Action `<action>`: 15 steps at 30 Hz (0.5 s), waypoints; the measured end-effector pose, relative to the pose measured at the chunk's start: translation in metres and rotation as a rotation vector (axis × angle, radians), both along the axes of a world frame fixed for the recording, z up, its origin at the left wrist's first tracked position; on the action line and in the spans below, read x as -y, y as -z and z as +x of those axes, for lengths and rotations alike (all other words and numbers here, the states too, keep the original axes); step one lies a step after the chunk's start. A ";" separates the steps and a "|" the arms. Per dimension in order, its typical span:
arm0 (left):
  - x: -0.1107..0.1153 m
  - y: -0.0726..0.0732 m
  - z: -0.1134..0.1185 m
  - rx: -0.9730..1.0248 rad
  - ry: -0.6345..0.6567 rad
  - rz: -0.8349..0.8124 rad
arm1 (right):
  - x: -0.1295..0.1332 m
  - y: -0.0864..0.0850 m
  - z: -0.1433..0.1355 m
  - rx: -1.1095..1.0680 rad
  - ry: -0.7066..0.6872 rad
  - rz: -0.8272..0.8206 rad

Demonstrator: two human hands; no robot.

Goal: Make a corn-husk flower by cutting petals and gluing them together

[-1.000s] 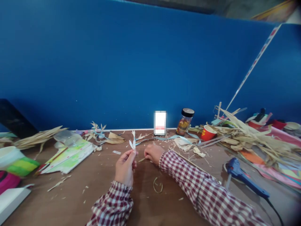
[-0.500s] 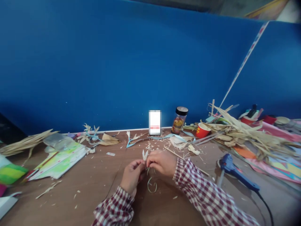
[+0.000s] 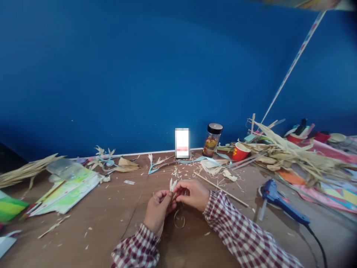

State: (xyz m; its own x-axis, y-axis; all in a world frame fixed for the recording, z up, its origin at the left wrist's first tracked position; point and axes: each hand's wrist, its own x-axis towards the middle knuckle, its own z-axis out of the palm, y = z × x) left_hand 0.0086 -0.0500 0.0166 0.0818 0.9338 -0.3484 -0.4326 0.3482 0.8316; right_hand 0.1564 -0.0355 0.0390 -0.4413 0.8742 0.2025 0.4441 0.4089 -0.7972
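Observation:
Between my hands, above the middle of the table, is a small pale flower of corn husk (image 3: 173, 184), its pointed petals upward. My left hand (image 3: 158, 209) is closed, thumb and fingers pinching the flower's base. My right hand (image 3: 192, 194) touches the same spot from the other side, thumb and index finger pinched on a thin greenish strip at the base. A curled tail of that strip (image 3: 179, 220) hangs below the fingers. The exact contact under the fingertips is partly hidden.
A blue glue gun (image 3: 284, 204) with a black cord lies at right, near a heap of dry husks (image 3: 292, 156). Behind stand a red paper cup (image 3: 240, 152) and a lidded jar (image 3: 212, 141). A thin stick (image 3: 223, 190) and a blue-stemmed husk flower (image 3: 152, 165) lie nearby.
The view has tilted slightly downward and shifted. My right hand's fingers have moved a little at the flower's base, opening a gap between thumb and index; the left keeps its pinch.

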 end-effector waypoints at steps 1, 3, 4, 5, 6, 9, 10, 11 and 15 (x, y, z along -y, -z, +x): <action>0.000 0.000 0.000 0.012 -0.002 0.001 | -0.001 0.001 0.001 -0.024 -0.005 -0.018; 0.000 0.001 0.000 0.024 0.001 0.000 | -0.002 0.004 0.003 -0.046 0.008 -0.028; 0.000 0.002 0.000 0.024 0.006 -0.003 | -0.003 0.004 0.004 -0.048 0.017 -0.024; 0.000 0.002 0.000 0.022 0.010 -0.006 | -0.003 0.005 0.004 -0.047 0.023 -0.018; 0.001 0.003 0.000 0.017 0.012 -0.008 | -0.003 0.005 0.004 -0.045 0.026 -0.009; 0.001 0.004 0.001 -0.001 0.010 -0.011 | -0.003 0.005 0.004 -0.045 0.025 0.025; 0.001 0.005 0.001 -0.006 0.007 -0.010 | -0.003 0.005 0.004 -0.047 0.029 0.042; 0.001 0.005 0.001 -0.013 0.007 -0.009 | -0.003 0.005 0.004 -0.045 0.031 0.064; 0.000 0.008 0.001 -0.038 0.015 -0.013 | -0.004 0.006 0.004 0.018 -0.031 0.207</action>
State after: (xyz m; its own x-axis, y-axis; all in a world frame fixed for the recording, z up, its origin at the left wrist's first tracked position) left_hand 0.0096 -0.0504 0.0084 0.0826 0.9277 -0.3640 -0.3955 0.3657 0.8425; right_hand 0.1609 -0.0311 0.0330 -0.4725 0.8008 0.3680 0.4418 0.5766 -0.6873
